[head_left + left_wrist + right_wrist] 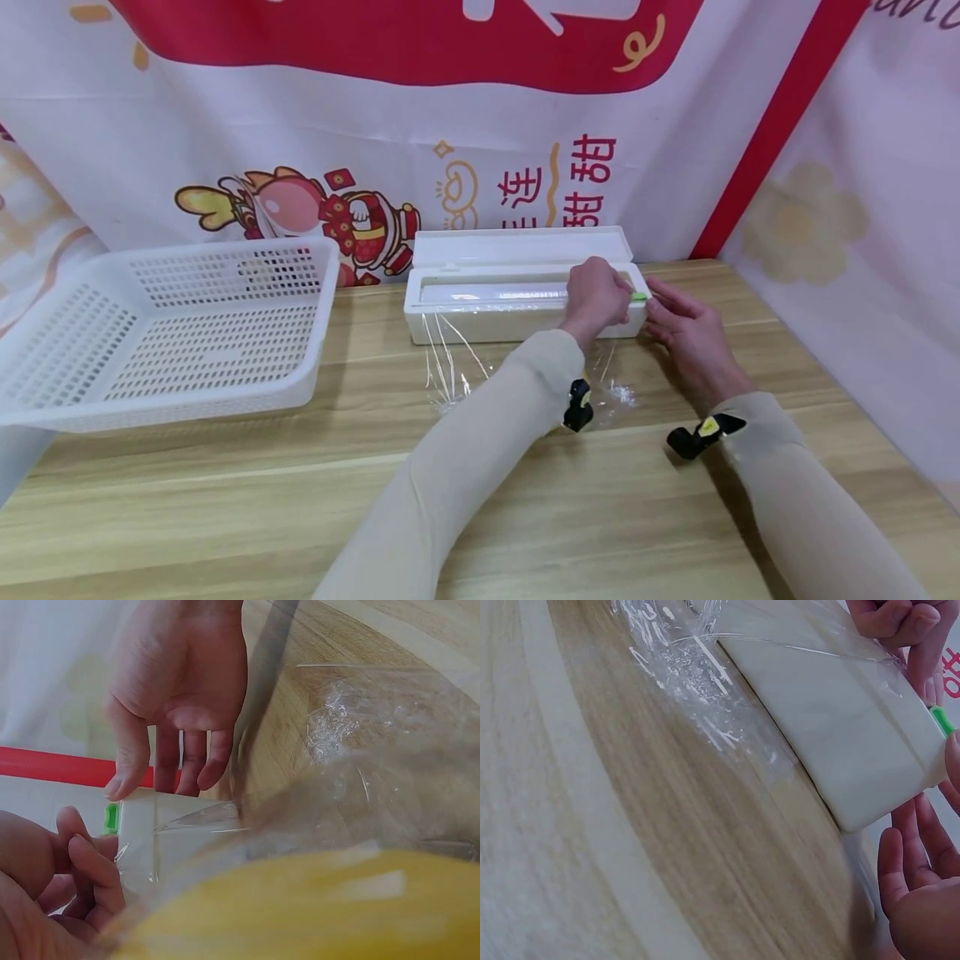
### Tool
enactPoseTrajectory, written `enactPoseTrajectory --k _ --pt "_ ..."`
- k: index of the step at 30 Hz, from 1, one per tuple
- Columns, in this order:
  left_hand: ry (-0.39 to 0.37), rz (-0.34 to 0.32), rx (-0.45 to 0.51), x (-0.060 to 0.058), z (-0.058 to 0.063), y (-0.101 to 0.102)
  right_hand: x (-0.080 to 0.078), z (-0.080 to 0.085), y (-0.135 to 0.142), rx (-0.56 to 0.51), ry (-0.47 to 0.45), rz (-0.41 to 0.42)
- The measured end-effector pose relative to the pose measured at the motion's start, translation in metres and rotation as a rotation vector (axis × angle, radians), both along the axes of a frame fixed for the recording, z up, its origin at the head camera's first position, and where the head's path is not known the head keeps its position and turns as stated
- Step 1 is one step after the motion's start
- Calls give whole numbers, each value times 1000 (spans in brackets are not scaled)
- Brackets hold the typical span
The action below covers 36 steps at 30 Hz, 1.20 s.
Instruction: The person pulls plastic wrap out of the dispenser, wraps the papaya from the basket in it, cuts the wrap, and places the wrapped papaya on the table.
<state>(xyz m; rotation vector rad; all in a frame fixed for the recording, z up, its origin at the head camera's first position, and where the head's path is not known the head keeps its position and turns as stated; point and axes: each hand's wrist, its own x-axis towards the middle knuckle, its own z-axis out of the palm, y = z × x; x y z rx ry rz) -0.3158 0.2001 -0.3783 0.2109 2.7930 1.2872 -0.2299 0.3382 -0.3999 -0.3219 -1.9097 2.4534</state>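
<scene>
Basket (217, 337) sits far left, then comes the white box (487, 327) at the table's back, film (451, 371) down its front, left hand (597, 292) curled by the green piece (638, 297), pinching or not I cannot tell, right hand (693, 333) with fingers slightly spread, thumb at box end.

White box (517, 323), green tab (639, 297)

Everything is carried by a tabletop (247, 517) finished in pale wood grain, streaked with lighter bands. At its left, a white perforated plastic basket (187, 408) is placed upright. Near the back edge, to the basket's right, a white cling film dispenser (498, 327) is set. Clear cling film (621, 395) is spread, crumpled, over the wood before it.
</scene>
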Motion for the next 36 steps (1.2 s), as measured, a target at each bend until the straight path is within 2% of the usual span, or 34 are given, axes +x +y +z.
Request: enactPoseTrajectory --k 10,15,18,21,24,30,33,36 --pt "-48 7 -19 13 14 -2 -1 -1 -1 -15 -3 -24" --pt "7 -10 -32 9 6 -3 -1 -1 -1 -46 11 -17" --pt "31 -28 -51 7 4 -3 -1 -1 0 -22 9 -17" --pt "15 -51 -63 8 7 -4 -1 -1 1 20 -6 -18" --pt "1 -71 -76 14 16 -7 -1 -1 2 50 -24 -4" --pt "-40 -101 -43 50 54 -21 -1 -3 4 152 -4 34" --pt "-18 -104 -76 56 58 -23 -1 -4 4 182 12 48" --pt "10 -116 -112 55 57 -23 0 -2 6 208 3 69"
